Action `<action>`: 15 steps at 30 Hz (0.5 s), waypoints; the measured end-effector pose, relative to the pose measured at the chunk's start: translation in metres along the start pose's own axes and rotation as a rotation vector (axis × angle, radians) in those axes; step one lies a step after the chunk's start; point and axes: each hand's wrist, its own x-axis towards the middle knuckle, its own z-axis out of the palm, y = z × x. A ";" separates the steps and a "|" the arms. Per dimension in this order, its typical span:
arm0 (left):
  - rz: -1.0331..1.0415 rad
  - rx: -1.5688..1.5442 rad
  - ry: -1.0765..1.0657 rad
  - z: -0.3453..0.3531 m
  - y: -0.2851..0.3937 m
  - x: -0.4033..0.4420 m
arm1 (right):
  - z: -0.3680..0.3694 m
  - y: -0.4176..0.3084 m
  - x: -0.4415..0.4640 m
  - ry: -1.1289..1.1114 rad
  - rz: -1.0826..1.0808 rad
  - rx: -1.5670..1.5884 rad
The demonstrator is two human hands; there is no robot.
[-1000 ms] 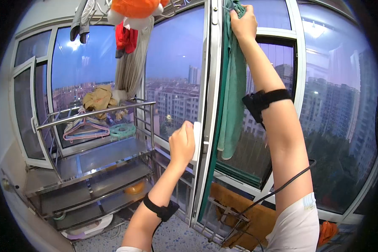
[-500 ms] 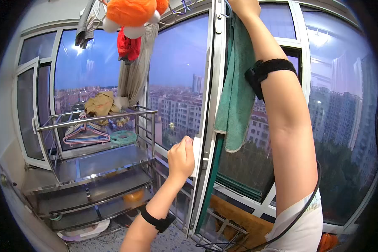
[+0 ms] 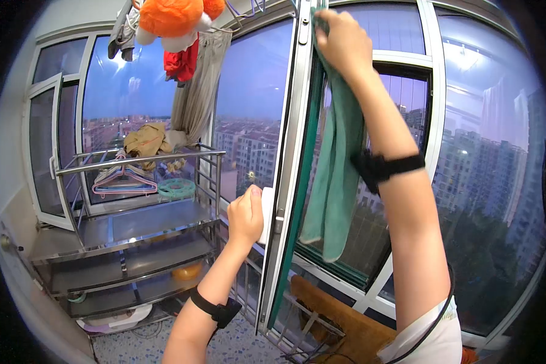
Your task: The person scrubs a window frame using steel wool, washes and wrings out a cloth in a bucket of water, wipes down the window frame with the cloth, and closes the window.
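An opened window sash (image 3: 290, 115) with a white frame stands edge-on in front of me. My left hand (image 3: 246, 215) is closed around the white handle (image 3: 266, 212) on its inner side. Higher up, my right hand (image 3: 349, 45) grips the top of a green cloth (image 3: 337, 176) against the upper part of the sash, just right of its edge. The cloth hangs down in long folds. A black strap (image 3: 217, 308) circles my left forearm, and another strap (image 3: 388, 170) is on my right arm.
A metal shelf rack (image 3: 142, 161) at left carries clothes hangers (image 3: 124, 182) and a tan cloth (image 3: 147, 139). Overhead hang an orange plush toy (image 3: 171, 17) and a red cloth (image 3: 181, 64). A black cable (image 3: 434, 324) runs by my right sleeve. A brown board (image 3: 340, 315) lies low outside.
My right hand has come down with the green cloth, whose lower end hangs lower. My left hand stays on the handle; hand and sash appear slightly further left in view.
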 end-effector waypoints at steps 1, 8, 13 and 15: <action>-0.004 0.008 -0.011 0.001 0.001 -0.001 | -0.005 -0.003 -0.017 -0.025 0.000 0.022; -0.037 0.018 -0.041 0.012 0.013 -0.006 | -0.026 -0.005 -0.069 -0.081 0.016 -0.065; -0.007 0.007 -0.101 0.024 0.031 -0.010 | -0.022 0.027 -0.037 -0.017 0.016 -0.138; 0.033 -0.004 -0.109 0.032 0.036 -0.013 | -0.022 0.042 -0.016 0.011 0.011 -0.168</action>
